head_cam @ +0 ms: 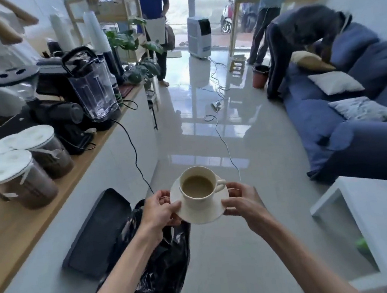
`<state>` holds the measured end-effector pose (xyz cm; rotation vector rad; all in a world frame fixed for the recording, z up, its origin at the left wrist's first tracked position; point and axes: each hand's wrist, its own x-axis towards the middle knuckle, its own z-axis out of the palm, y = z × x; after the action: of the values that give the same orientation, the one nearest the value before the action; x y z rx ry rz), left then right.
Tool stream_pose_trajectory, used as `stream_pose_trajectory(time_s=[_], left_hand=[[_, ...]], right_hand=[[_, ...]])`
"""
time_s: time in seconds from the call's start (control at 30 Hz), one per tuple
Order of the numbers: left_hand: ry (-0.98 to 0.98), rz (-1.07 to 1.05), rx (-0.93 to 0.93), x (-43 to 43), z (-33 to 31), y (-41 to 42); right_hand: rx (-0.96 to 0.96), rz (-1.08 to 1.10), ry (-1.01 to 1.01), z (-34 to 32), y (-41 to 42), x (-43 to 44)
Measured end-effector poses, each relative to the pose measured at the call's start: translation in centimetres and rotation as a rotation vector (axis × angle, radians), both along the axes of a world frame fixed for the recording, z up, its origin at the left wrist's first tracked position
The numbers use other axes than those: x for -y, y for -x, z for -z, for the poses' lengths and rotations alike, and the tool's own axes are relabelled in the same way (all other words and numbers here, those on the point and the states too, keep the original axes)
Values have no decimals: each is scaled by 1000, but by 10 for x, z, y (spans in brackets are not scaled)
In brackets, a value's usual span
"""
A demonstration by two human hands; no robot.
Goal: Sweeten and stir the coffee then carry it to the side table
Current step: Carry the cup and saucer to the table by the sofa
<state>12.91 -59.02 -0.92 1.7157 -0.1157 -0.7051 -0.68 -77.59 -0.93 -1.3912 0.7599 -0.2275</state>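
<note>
Both hands grip saucer — black bag below.

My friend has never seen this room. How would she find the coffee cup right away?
Look at the shiny floor between the wooden counter and the blue sofa. Low in the middle, the left hand and right hand hold a white saucer. The cup sits on it, the only open one, with milky coffee inside.
</note>
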Motion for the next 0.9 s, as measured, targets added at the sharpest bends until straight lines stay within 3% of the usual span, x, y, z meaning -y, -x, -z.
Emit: stream_pose_trajectory(time_s=[0.6,0.9], left_hand=[[-19,358,-19,337,19,85],[-20,581,-45,479,23,118]], right_hand=[[-33,398,37,10,140,272],[-66,638,34,11,191,366]])
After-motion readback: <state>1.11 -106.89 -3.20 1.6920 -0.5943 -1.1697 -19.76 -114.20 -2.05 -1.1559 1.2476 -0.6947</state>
